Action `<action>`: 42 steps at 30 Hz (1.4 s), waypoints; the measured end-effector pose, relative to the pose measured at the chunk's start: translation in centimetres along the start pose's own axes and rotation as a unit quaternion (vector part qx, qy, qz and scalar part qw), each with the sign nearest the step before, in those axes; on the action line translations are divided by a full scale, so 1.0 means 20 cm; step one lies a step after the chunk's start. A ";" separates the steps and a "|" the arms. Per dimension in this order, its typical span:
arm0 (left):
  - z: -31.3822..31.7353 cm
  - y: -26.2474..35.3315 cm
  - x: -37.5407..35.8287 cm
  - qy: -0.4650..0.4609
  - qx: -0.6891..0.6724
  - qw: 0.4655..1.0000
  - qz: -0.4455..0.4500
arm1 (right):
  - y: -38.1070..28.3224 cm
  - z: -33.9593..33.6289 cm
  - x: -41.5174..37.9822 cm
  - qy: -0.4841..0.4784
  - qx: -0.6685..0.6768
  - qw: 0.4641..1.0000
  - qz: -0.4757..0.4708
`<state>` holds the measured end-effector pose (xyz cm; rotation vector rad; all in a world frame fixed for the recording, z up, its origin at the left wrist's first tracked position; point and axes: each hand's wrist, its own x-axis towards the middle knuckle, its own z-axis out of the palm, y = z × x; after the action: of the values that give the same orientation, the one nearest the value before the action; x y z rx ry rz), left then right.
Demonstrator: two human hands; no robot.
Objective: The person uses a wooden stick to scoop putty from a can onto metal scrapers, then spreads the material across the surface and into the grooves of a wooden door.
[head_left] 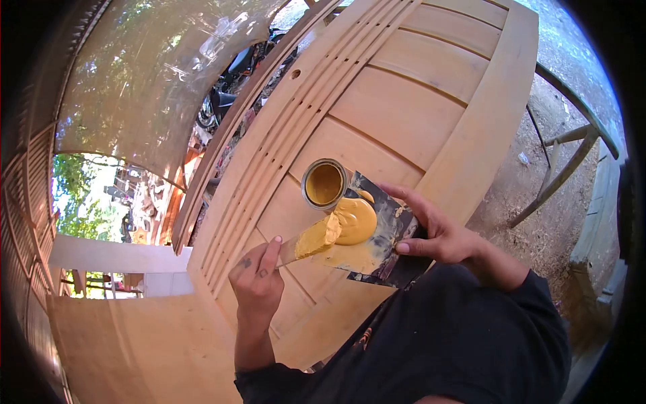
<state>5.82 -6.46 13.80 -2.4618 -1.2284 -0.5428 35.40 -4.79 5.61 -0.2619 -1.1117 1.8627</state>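
My left hand (259,279) is closed around the handle end of a putty knife (288,252), whose blade is coated in yellow putty. The blade's tip touches a thick mound of yellow putty (356,221) on a dark, smeared board (387,236). My right hand (437,232) grips that board by its right edge, thumb on top and fingers stretched along the far side. Just beyond the board stands an open round can (324,183), its inside coated yellow-brown. Beneath them lies a pale wooden panel door (383,114) with recessed panels and long grooves.
A dark wooden beam (242,114) runs along the door's left side. To the right, a wooden trestle-like frame (565,168) stands on dusty ground. A plain wood sheet (134,343) is at lower left. A motorcycle (225,101) is partly visible behind the beam.
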 end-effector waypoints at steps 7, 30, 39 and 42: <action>0.03 -0.01 -0.01 -0.019 0.043 0.999 -0.003 | 0.03 -0.06 -0.02 0.009 -0.094 0.995 -0.025; 0.05 -0.03 0.08 -0.126 -0.387 0.854 -0.325 | 0.00 -0.05 -0.08 0.016 -0.086 0.996 -0.029; 0.04 -0.03 0.05 -0.191 -0.543 0.725 -0.378 | 0.01 -0.02 -0.12 0.060 -0.366 0.921 -0.120; 0.08 -0.02 0.01 -0.187 -0.548 0.707 -0.407 | 0.03 -0.07 -0.15 0.013 -0.510 0.840 -0.185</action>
<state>5.91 -5.40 12.57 -2.7716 -2.8741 -1.3674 37.50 -6.55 3.60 -0.6102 -1.9024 0.7793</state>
